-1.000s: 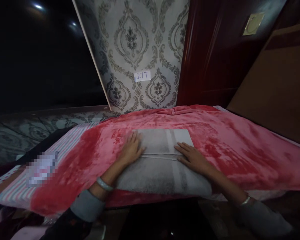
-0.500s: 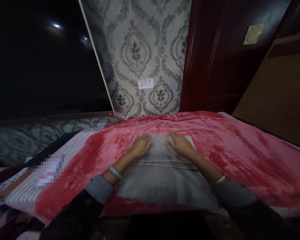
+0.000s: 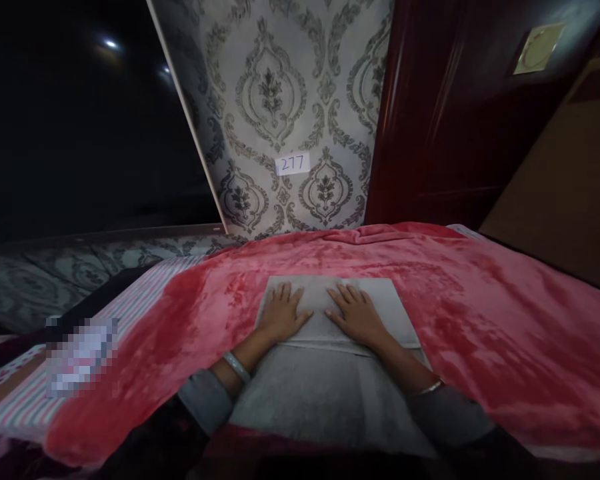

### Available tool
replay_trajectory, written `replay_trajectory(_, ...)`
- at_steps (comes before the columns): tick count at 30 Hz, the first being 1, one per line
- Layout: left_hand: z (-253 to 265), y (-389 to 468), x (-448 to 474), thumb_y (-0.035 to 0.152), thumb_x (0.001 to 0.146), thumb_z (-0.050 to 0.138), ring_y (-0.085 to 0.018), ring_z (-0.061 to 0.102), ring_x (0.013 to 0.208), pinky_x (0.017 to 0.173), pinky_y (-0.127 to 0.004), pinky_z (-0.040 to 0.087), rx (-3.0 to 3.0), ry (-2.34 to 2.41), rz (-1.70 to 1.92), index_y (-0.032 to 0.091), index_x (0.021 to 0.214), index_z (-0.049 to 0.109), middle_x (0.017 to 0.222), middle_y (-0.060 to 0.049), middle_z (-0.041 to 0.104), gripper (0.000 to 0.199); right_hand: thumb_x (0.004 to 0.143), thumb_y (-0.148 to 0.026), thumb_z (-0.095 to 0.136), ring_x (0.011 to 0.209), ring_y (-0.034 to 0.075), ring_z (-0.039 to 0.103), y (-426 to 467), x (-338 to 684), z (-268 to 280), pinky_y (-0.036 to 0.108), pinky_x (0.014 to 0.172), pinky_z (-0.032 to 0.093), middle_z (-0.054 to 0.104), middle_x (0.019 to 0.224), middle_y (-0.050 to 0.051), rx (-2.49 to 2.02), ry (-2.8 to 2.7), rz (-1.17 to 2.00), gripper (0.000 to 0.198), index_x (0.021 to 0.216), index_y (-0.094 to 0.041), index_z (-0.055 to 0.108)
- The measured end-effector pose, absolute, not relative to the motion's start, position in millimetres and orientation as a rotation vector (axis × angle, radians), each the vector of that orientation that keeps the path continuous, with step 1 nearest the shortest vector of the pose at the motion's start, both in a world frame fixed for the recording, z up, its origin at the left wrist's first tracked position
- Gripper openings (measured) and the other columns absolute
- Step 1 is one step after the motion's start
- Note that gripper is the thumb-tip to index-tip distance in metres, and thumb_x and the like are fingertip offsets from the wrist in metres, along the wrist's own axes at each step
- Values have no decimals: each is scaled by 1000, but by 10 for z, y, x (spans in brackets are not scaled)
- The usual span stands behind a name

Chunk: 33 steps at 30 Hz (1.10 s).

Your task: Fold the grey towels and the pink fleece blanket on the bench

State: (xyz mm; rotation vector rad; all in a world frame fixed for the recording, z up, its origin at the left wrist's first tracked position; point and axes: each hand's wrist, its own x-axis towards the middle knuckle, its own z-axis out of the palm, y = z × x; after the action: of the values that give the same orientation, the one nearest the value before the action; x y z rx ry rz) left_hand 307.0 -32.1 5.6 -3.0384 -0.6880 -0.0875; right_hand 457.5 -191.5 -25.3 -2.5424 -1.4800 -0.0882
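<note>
A grey cloth (image 3: 325, 393) lies spread on a red and pink plush blanket (image 3: 490, 320), its far part folded over toward me in a flat band. On the left of that band, my left hand (image 3: 281, 312) rests palm down with its fingers spread. My right hand (image 3: 356, 313) lies flat on the right of the same band, fingers apart. Neither hand grips the cloth. The near edge of the cloth runs into shadow by my body, and my right sleeve covers part of its right side.
A large dark screen (image 3: 90, 133) stands at the left. Patterned wallpaper (image 3: 290, 80) with a paper label (image 3: 293, 164) reading 277 is ahead. To the right are a dark red wooden panel (image 3: 430, 133) and a brown board (image 3: 570, 173). Striped cloth (image 3: 25, 407) shows at the left edge.
Both hands have come nearer to me from the far edge of the cloth, and their fingers are now more spread. The folded band shows wider and flatter. My view has shifted slightly.
</note>
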Motion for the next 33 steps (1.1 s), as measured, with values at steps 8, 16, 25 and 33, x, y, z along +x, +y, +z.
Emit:
replay_trajectory(8, 71, 23, 2831, 55, 100, 30, -29, 20, 153, 122, -50, 22, -3050, -851, 31, 13, 157, 28, 166, -18, 20, 70, 101, -58, 36, 149, 32, 27, -1932, 4572, -285, 52, 118, 23, 29, 163, 9, -2548, -1482, -124, 64, 156, -26, 36)
replay_trajectory(16, 370, -259, 2655, 44, 101, 37, -32, 15, 154, 122, -57, 17, -3014, -923, -30, 11, 155, 31, 166, -18, 19, 63, 105, -41, 30, 148, 29, 29, -2092, 4452, -68, 51, 117, 28, 30, 162, 11, -2602, -1414, 23, 56, 157, -22, 34)
replay_trajectory(25, -230, -1595, 2320, 66, 92, 44, -33, 13, 154, 122, -62, 14, -3155, -173, -195, 13, 157, 26, 165, -21, 20, 85, 102, -31, 34, 148, 30, 30, -2513, 3971, -345, 53, 117, 27, 35, 160, 11, -2585, -1483, -276, 54, 154, -21, 39)
replay_trajectory(33, -203, -1236, 1973, 65, 92, 46, -35, 19, 153, 121, -60, 21, -3049, -489, -193, 11, 155, 32, 163, -23, 24, 84, 102, -30, 34, 147, 29, 32, -2510, 3984, -360, 52, 116, 29, 36, 159, 11, -2581, -1493, -308, 53, 154, -21, 40)
